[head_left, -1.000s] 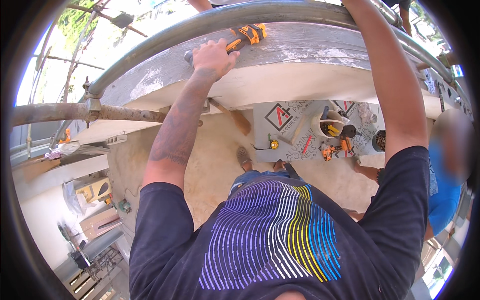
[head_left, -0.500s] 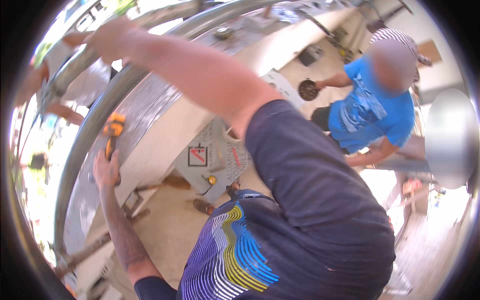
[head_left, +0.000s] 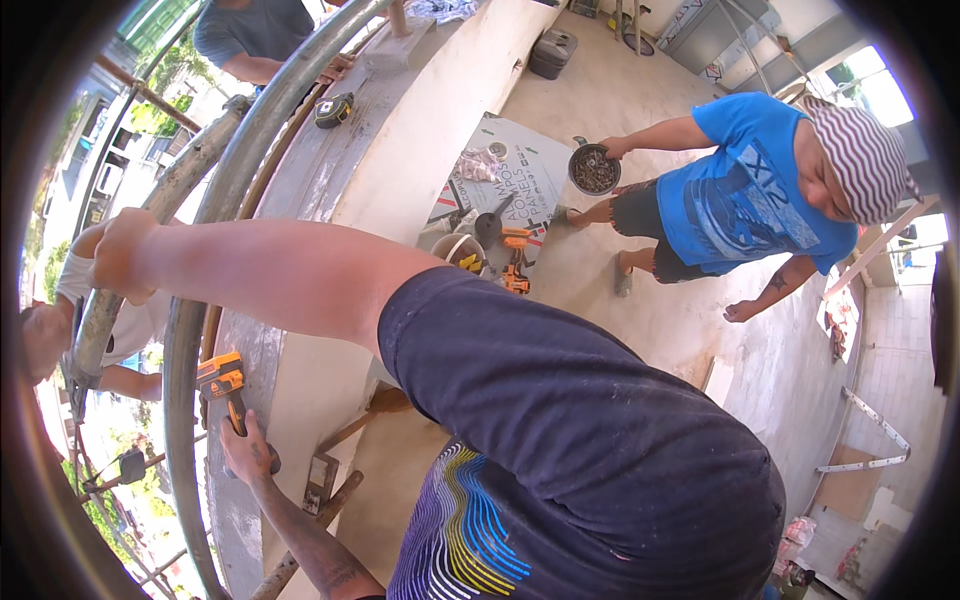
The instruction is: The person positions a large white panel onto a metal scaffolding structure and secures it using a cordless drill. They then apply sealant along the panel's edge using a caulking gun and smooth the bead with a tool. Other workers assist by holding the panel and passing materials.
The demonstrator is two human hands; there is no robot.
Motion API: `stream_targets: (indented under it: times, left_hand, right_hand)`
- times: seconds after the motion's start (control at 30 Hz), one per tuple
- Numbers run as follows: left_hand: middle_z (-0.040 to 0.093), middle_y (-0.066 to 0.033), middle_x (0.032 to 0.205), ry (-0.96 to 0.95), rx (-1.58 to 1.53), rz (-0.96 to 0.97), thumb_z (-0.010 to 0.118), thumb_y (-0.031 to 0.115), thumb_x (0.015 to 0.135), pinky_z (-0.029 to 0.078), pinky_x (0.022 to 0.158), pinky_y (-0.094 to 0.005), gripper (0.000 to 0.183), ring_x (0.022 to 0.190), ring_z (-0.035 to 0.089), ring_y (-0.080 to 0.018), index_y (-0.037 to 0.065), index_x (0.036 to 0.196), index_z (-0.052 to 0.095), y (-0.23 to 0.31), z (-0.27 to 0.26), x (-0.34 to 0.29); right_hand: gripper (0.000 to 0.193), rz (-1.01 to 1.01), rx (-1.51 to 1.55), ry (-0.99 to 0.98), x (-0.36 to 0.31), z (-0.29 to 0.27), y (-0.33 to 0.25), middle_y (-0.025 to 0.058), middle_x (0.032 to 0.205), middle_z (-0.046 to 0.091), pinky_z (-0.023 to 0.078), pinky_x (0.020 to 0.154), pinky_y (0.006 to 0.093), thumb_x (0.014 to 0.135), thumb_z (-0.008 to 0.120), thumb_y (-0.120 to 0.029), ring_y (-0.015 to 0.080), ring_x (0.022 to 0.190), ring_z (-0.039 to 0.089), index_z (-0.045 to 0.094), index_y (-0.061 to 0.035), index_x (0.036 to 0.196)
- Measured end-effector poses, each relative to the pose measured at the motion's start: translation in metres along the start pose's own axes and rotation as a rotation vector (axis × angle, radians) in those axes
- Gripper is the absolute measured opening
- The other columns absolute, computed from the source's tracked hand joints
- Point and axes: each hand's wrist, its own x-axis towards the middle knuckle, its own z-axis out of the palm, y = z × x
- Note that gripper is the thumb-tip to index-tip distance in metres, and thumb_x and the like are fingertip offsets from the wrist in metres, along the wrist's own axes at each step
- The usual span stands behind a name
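Observation:
My left hand (head_left: 246, 450) is closed round the handle of an orange and black cordless drill (head_left: 222, 376). The drill is held over the grey ledge, its head close to a curved metal pipe (head_left: 185, 400). My right arm reaches across to the left, and my right hand (head_left: 125, 255) is wrapped round a worn scaffold pipe (head_left: 95, 335) beyond the curved one. Further along the ledge (head_left: 370, 110) lies a black and yellow tape measure (head_left: 334, 110).
A co-worker in a blue shirt (head_left: 765, 185) stands at right, holding a dark pan (head_left: 595, 170) of small pieces. Below are a printed panel sheet (head_left: 535, 150), a bucket (head_left: 440, 240) and an orange tool (head_left: 515, 275). Another person (head_left: 130, 320) is beyond the pipes.
My view has swung, so the ledge, pipes and co-worker sit differently in it. My left hand keeps the drill and my right hand keeps the scaffold pipe. The co-worker's free arm now hangs out.

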Motion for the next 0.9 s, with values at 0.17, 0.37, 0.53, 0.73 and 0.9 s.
stream_targets:
  times: [0.17, 0.37, 0.53, 0.73, 0.9]
  left_hand:
    - [0.07, -0.022, 0.135, -0.008, -0.01, -0.001, 0.067, 0.056, 0.105, 0.051, 0.107, -0.0572, 0.062, 0.127, 0.068, -0.0442, 0.005, 0.141, 0.064, -0.002, 0.003, 0.002]
    - [0.07, -0.0223, 0.139, -0.045, -0.003, -0.009, 0.069, 0.055, 0.104, 0.051, 0.108, -0.0571, 0.063, 0.128, 0.068, -0.0441, 0.005, 0.142, 0.064, 0.006, -0.005, -0.001]
    - [0.071, -0.0212, 0.136, 0.021, 0.007, 0.013, 0.071, 0.056, 0.102, 0.05, 0.11, -0.0557, 0.061, 0.129, 0.068, -0.0418, 0.005, 0.135, 0.067, -0.004, -0.003, -0.008]
    - [0.073, -0.0159, 0.133, 0.015, -0.006, -0.034, 0.073, 0.057, 0.099, 0.044, 0.117, -0.0526, 0.057, 0.135, 0.066, -0.0351, 0.007, 0.126, 0.071, 0.011, -0.035, -0.015]
    - [0.072, -0.0181, 0.135, -0.009, -0.037, -0.044, 0.07, 0.061, 0.1, 0.045, 0.117, -0.0524, 0.063, 0.134, 0.066, -0.0362, 0.007, 0.133, 0.071, -0.001, -0.037, -0.029]
  right_hand:
    - [0.037, 0.02, -0.058, -0.022, 0.001, -0.009, -0.002, -0.0022, 0.114, 0.082, 0.061, 0.09, 0.0457, 0.089, 0.081, -0.033, 0.0258, 0.119, 0.077, 0.081, -0.0351, 0.127]
    - [0.036, 0.017, -0.004, -0.028, -0.003, -0.009, 0.002, 0.0028, 0.113, 0.083, 0.062, 0.089, 0.0476, 0.09, 0.081, -0.033, 0.0297, 0.112, 0.08, 0.082, -0.0302, 0.126]
    - [0.038, 0.035, -0.066, -0.019, -0.004, -0.021, -0.015, 0.0073, 0.116, 0.083, 0.063, 0.093, 0.0524, 0.089, 0.08, -0.024, 0.034, 0.113, 0.08, 0.08, -0.0219, 0.127]
    - [0.037, 0.159, -0.012, 0.054, -0.029, -0.076, -0.021, 0.0172, 0.108, 0.081, 0.06, 0.095, 0.0538, 0.083, 0.075, -0.007, 0.0404, 0.111, 0.078, 0.072, -0.009, 0.12]
    - [0.047, 0.069, -0.026, 0.158, -0.01, -0.066, -0.046, 0.02, 0.113, 0.081, 0.061, 0.096, 0.0539, 0.085, 0.072, -0.007, 0.0419, 0.111, 0.077, 0.074, -0.0108, 0.132]
